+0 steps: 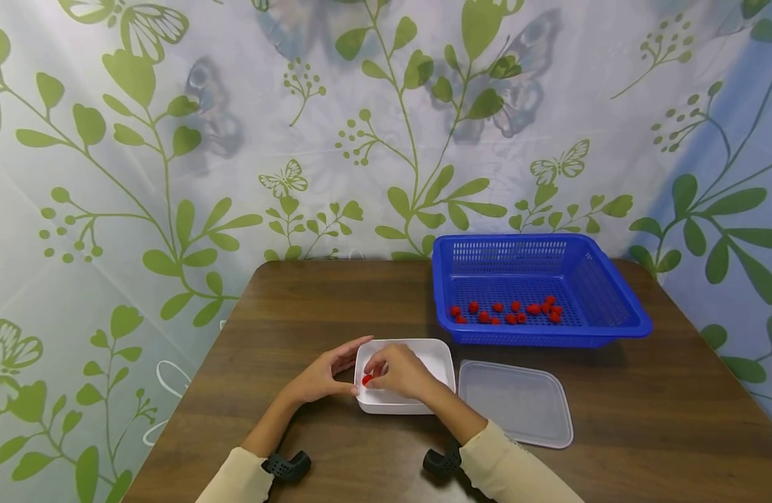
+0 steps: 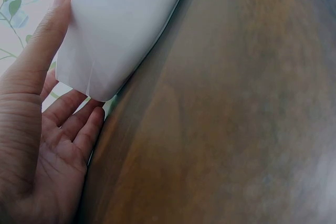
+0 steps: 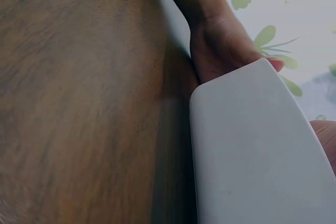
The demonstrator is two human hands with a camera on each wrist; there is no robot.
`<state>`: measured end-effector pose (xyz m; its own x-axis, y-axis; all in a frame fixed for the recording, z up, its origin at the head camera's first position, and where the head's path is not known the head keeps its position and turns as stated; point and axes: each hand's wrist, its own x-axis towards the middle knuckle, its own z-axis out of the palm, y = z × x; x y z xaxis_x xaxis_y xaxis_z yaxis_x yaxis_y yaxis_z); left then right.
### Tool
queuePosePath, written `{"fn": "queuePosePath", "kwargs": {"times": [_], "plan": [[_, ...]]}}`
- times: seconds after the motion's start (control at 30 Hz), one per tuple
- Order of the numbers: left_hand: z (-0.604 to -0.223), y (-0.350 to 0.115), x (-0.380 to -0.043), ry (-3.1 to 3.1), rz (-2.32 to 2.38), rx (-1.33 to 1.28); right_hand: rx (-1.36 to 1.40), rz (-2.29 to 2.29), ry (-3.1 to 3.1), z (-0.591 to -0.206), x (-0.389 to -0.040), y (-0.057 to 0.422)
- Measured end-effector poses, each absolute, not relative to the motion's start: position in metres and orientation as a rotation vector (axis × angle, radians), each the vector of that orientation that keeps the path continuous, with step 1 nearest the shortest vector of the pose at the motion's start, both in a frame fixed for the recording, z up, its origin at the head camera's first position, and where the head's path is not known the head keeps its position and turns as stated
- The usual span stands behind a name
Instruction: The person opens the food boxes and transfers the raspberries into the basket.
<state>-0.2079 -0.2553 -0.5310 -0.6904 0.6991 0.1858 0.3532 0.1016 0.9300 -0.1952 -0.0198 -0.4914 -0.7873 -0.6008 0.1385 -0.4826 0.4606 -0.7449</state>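
A white rectangular plastic container (image 1: 439, 360) stands on the wooden table. My left hand (image 1: 323, 376) grips its left side, thumb at the near corner and fingers along the far part. In the left wrist view, the thumb lies against the container wall (image 2: 118, 30) and the fingertips touch its lower edge. My right hand (image 1: 403, 372) reaches down inside the container and pinches a small red raspberry (image 1: 367, 379) near the left wall. From the right wrist view, the container's outer wall (image 3: 252, 135) hides most of the right hand.
A blue perforated basket (image 1: 618, 328) with several red raspberries (image 1: 511, 318) along its near side stands at the back right. The translucent lid (image 1: 518, 405) lies flat just right of the container. Behind the wooden table (image 1: 335, 300) hangs a leaf-patterned curtain (image 1: 335, 181).
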Motion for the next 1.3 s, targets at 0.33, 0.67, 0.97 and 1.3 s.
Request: {"fn": "queuePosePath", "kwargs": {"times": [0.33, 0.67, 0.97, 1.3], "plan": [[-0.5307, -0.2545, -0.2066, 2.079, 1.622, 1.035, -0.895, -1.183, 2.622, -0.4929, -0.1922, -0.0220], [-0.5324, -0.2545, -0.2094, 2.081, 1.626, 1.045, -0.833, -1.168, 2.643, -0.4925, -0.1937, -0.0216], [-0.5304, -0.2544, -0.2081, 2.080, 1.631, 1.060, -0.830, -1.188, 2.657, -0.4942, -0.1941, -0.0222], [-0.5315, -0.2540, -0.2075, 2.075, 1.628, 1.052, -0.796, -1.157, 2.662, -0.4931, -0.1914, -0.0220]]}}
